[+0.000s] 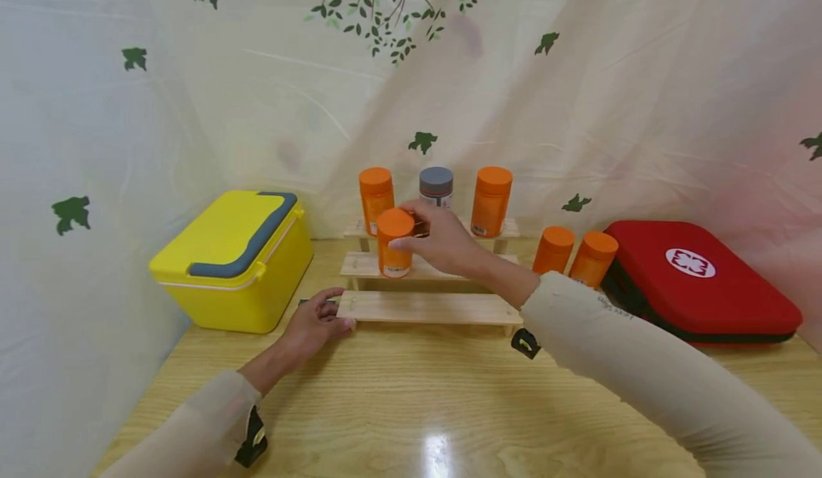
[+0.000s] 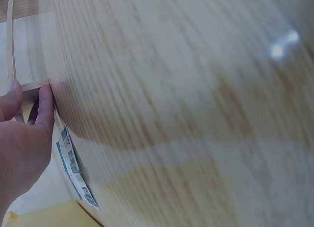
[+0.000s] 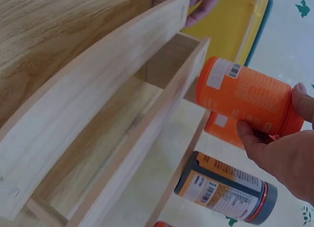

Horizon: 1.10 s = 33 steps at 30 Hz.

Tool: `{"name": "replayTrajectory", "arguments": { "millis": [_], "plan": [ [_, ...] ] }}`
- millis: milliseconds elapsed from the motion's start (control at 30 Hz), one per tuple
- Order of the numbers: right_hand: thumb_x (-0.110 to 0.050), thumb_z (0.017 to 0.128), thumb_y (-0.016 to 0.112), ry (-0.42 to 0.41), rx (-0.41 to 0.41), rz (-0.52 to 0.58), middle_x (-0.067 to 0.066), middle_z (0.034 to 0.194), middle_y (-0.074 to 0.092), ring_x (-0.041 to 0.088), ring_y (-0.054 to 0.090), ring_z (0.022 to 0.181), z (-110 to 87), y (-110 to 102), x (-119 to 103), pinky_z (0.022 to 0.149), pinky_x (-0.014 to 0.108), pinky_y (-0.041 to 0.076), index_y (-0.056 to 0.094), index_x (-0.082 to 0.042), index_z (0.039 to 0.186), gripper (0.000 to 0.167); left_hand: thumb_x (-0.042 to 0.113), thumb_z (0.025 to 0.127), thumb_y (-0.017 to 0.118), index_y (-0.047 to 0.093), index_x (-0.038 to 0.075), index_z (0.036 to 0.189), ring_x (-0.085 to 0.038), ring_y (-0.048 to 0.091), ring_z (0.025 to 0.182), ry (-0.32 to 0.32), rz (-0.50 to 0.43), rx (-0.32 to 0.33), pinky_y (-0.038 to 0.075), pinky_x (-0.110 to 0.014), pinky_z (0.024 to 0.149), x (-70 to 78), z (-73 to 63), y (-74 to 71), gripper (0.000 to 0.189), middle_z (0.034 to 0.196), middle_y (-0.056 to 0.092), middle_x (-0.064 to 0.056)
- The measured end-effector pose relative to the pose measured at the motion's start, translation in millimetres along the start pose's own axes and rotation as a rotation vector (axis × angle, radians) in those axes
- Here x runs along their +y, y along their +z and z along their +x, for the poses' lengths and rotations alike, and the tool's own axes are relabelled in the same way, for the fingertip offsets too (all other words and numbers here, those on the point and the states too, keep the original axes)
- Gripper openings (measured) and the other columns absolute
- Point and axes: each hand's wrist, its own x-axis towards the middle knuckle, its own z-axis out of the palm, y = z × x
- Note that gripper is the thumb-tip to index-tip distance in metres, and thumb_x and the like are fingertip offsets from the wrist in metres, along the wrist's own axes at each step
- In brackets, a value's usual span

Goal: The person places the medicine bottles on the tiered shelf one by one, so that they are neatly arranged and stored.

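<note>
Orange, labelled, cylindrical bottle (image 1: 392, 251) is pinched by right grip (image 1: 443, 239), rack (image 1: 430, 307) by left grip (image 1: 313, 326).

Lit brightly and softly in head view, consistent with light from above. Marked by a white glare patch (image 1: 437, 455) on the pale wood-grain surface (image 1: 385, 392), near the lower edge. Crossed by soft diagonal shadows on the off-white, leaf-printed cloth backdrop (image 1: 257, 107); tinted pink at far right. Washed out and hazy in left wrist view, with twin hot spots (image 2: 277, 51) and blurred grain. Dimmer in right wrist view; bowed by lens distortion along the pale wooden stepped rack (image 3: 93, 80).
</note>
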Motion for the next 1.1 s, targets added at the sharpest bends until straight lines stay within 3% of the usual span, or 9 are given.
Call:
{"name": "replayTrajectory", "arguments": {
  "millis": [533, 1100],
  "plan": [
    [-0.013, 0.089, 0.070, 0.098, 0.018, -0.018, 0.010, 0.119, 0.060, 0.024, 0.059, 0.104, 23.7, 19.8, 2.9, 0.090, 0.035, 0.052, 0.053, -0.005, 0.130, 0.045, 0.004, 0.090, 0.065, 0.035, 0.002, 0.145, -0.019, 0.065, 0.094, -0.049, 0.034, 0.001, 0.056, -0.033, 0.084, 1.5, 4.5, -1.6, 0.062, 0.117, 0.063, -0.021],
    [-0.016, 0.091, 0.068, 0.131, -0.002, -0.020, 0.010, 0.120, 0.060, 0.025, 0.058, 0.104, 34.7, 22.6, 6.4, 0.089, 0.036, 0.052, 0.052, -0.004, 0.129, 0.043, 0.001, 0.090, 0.064, 0.037, 0.002, 0.144, -0.018, 0.064, 0.092, -0.039, 0.022, 0.004, 0.057, -0.031, 0.082, 1.3, 11.4, -4.2, 0.060, 0.113, 0.064, -0.020]
  ]
}}
